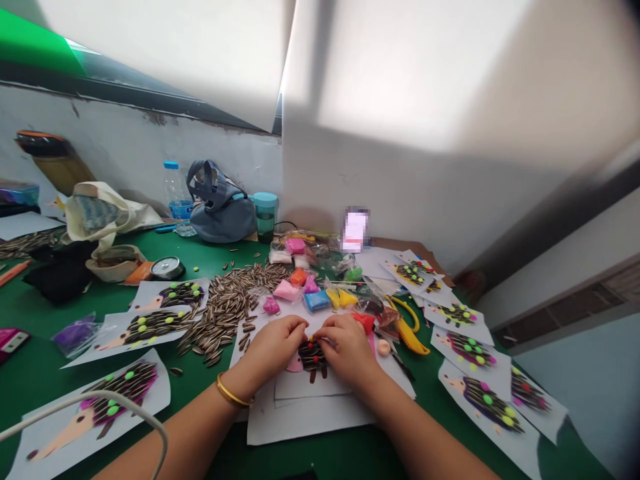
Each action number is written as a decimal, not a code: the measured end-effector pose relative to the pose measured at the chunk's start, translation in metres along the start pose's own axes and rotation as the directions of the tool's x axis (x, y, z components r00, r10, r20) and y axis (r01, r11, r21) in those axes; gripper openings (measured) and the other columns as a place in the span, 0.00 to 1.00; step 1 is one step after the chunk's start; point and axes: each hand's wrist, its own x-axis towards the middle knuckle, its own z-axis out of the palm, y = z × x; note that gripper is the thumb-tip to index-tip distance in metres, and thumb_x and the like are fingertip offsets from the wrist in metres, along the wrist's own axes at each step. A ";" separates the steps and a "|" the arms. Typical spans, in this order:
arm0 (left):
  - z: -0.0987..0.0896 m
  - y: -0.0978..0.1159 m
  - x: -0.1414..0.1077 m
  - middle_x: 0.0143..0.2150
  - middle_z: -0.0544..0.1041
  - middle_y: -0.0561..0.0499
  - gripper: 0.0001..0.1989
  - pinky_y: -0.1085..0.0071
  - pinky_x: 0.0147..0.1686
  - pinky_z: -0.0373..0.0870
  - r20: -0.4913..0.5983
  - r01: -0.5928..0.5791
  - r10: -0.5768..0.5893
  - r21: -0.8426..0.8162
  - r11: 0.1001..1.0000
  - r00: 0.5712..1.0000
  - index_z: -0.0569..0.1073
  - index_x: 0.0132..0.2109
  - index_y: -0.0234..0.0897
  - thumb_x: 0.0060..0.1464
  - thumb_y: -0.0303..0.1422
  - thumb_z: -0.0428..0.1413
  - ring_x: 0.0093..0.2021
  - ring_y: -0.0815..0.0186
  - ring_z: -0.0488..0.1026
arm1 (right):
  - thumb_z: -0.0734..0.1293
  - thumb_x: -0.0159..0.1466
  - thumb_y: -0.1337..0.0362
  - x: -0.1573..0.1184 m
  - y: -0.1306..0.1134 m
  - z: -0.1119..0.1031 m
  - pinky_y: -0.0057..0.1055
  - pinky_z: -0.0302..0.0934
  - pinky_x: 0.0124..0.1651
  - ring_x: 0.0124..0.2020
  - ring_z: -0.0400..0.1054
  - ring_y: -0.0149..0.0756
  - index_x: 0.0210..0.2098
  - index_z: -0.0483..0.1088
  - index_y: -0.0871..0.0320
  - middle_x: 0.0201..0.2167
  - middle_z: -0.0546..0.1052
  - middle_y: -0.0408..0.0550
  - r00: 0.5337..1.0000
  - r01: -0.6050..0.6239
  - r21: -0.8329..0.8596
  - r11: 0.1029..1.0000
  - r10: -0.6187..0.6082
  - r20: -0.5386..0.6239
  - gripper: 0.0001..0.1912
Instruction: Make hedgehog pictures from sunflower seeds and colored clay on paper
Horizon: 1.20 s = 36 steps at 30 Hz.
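A hedgehog picture (313, 360) of dark clay, striped sunflower seeds and red dots lies on white paper (310, 420) in front of me. My left hand (274, 343) is over its left side, thumb and fingertips pinched together; whatever is between them is hidden. From the right, my right hand (347, 347) reaches over the picture with its fingers pressed together. A tiny yellow bit, likely clay, shows by the right fingertips, but I cannot tell whether they grip it. The hedgehog's pink face and brown feet show between and below the hands.
Loose sunflower seeds (225, 307) are heaped to the left. Behind the hands lie bagged coloured clay (317, 300) and a yellow-handled tool (413, 337). Hedgehog pictures lie left (107, 400) and right (487, 407). A white cable (100, 395) crosses the lower left. A phone (356, 230) leans against the wall.
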 end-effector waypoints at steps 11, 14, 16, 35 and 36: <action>-0.001 0.003 -0.001 0.36 0.81 0.49 0.17 0.69 0.36 0.65 0.001 -0.004 0.004 0.019 1.000 1.000 0.78 0.40 0.40 0.61 0.39 0.46 0.37 0.61 0.75 | 0.69 0.63 0.69 -0.002 -0.005 0.003 0.36 0.56 0.46 0.43 0.67 0.39 0.38 0.81 0.48 0.37 0.78 0.45 0.999 0.026 -0.001 1.000 -0.026 0.020 0.10; 0.000 0.001 -0.001 0.36 0.81 0.50 0.17 0.69 0.37 0.66 0.001 0.001 -0.001 0.006 1.000 1.000 0.78 0.42 0.40 0.62 0.40 0.46 0.37 0.60 0.76 | 0.67 0.63 0.71 -0.002 0.000 0.000 0.36 0.58 0.47 0.43 0.68 0.39 0.40 0.80 0.50 0.37 0.78 0.46 0.999 0.039 0.061 0.997 -0.037 -0.024 0.12; 0.000 -0.001 0.001 0.38 0.81 0.49 0.18 0.68 0.39 0.67 -0.002 0.010 -0.010 -0.010 1.000 1.000 0.78 0.45 0.40 0.62 0.39 0.45 0.39 0.60 0.76 | 0.65 0.64 0.71 -0.002 0.006 -0.006 0.36 0.60 0.48 0.43 0.68 0.39 0.42 0.79 0.52 0.39 0.78 0.48 0.998 0.037 0.107 0.994 -0.031 -0.059 0.13; -0.017 -0.018 0.008 0.40 0.78 0.46 0.10 0.65 0.42 0.64 0.022 -0.045 0.040 0.392 0.919 0.999 0.79 0.42 0.40 0.51 0.33 0.60 0.44 0.56 0.73 | 0.69 0.59 0.66 -0.058 -0.004 -0.041 0.28 0.53 0.31 0.32 0.72 0.37 0.54 0.71 0.49 0.31 0.79 0.43 0.914 -0.314 -0.134 0.940 0.337 0.227 0.23; -0.017 -0.017 0.007 0.40 0.78 0.46 0.09 0.66 0.41 0.64 0.025 -0.044 0.037 0.392 0.919 0.999 0.79 0.41 0.40 0.51 0.32 0.59 0.43 0.56 0.73 | 0.69 0.58 0.68 -0.059 -0.004 -0.038 0.28 0.53 0.31 0.32 0.72 0.36 0.54 0.71 0.49 0.31 0.79 0.42 0.914 -0.322 -0.117 0.939 0.341 0.219 0.24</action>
